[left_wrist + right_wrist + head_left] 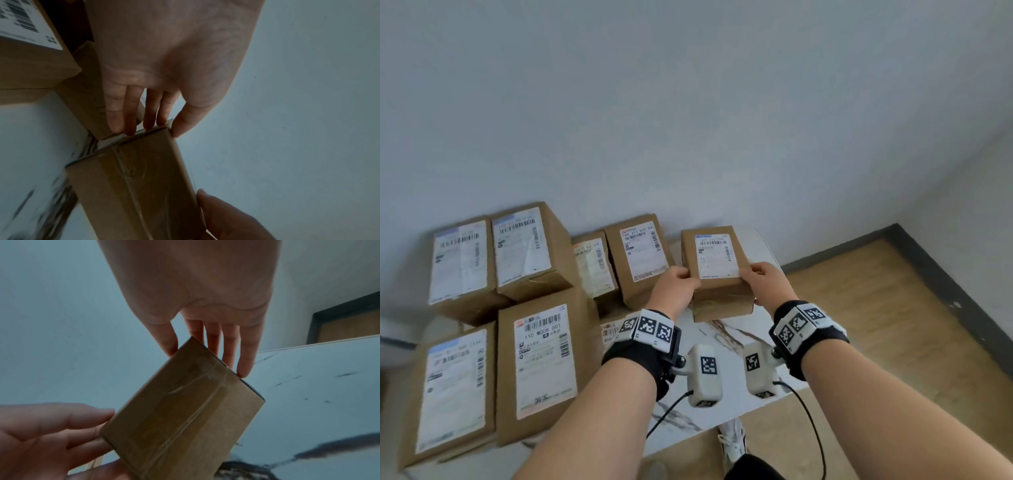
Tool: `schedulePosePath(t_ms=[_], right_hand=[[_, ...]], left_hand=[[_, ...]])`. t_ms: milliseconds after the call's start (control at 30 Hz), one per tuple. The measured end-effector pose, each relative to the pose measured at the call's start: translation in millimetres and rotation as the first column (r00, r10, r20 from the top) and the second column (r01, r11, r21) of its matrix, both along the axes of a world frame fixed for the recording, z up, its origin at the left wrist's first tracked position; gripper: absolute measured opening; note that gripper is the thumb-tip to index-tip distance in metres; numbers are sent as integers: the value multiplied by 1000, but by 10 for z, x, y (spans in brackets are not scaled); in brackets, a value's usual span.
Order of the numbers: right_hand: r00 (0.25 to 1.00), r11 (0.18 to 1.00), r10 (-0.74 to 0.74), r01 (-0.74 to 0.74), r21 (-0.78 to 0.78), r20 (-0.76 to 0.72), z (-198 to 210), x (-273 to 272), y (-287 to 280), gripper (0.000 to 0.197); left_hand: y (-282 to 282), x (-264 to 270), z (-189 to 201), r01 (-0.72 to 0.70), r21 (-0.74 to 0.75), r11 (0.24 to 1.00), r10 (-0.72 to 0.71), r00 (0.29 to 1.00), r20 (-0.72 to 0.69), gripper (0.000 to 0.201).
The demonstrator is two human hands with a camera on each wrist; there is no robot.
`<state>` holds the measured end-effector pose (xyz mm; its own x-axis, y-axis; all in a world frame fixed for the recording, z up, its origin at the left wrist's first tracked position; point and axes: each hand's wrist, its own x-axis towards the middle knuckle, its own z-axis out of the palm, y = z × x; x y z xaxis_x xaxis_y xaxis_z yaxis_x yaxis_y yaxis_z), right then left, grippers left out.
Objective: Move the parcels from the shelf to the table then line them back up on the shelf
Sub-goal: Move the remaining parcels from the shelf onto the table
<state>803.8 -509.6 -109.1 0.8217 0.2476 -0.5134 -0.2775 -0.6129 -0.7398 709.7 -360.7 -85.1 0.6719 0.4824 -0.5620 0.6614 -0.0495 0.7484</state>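
Note:
I hold a small brown cardboard parcel (717, 270) with a white shipping label between both hands, low over the right part of the white marbled table (726, 342). My left hand (685, 279) grips its left near corner, thumb on top. The right hand (753, 277) grips the right near corner. In the left wrist view the left hand's fingers (131, 113) lie along the side of the taped parcel (133, 178). In the right wrist view the right hand's fingers (232, 345) lie along the side of the parcel (185, 410). Whether the parcel touches the table cannot be told.
Several labelled parcels cover the table's left and middle, such as a tall one (642, 255) just left of the held parcel and a big one (541, 359) near the front. A grey wall (688, 120) stands behind. Wooden floor (876, 308) lies to the right.

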Motion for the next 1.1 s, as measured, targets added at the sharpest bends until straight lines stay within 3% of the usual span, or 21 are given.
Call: schedulePosePath(t_ms=[100, 333, 533, 733, 900, 1100], right_hand=[[996, 996, 92, -92, -24, 2, -29, 212, 150, 42], [970, 970, 241, -241, -13, 23, -47, 429, 437, 46], [961, 969, 247, -247, -19, 125, 62, 405, 517, 45], [931, 952, 272, -297, 73, 245, 370, 117, 730, 34], [898, 919, 290, -358, 167, 330, 790, -293, 917, 27], [826, 845, 355, -484, 228, 437, 1144, -1170, 1120, 22]], left_hand=[[37, 100, -19, -92, -13, 996, 92, 996, -11, 45], [61, 117, 14, -243, -125, 962, 249, 968, 35, 64], [41, -94, 139, -332, -62, 941, 337, 938, 80, 57], [126, -469, 444, -444, 58, 894, 425, 882, 203, 46], [287, -970, 707, -579, 97, 810, 524, 788, 324, 36], [332, -1914, 849, -642, 80, 763, 577, 731, 365, 28]])
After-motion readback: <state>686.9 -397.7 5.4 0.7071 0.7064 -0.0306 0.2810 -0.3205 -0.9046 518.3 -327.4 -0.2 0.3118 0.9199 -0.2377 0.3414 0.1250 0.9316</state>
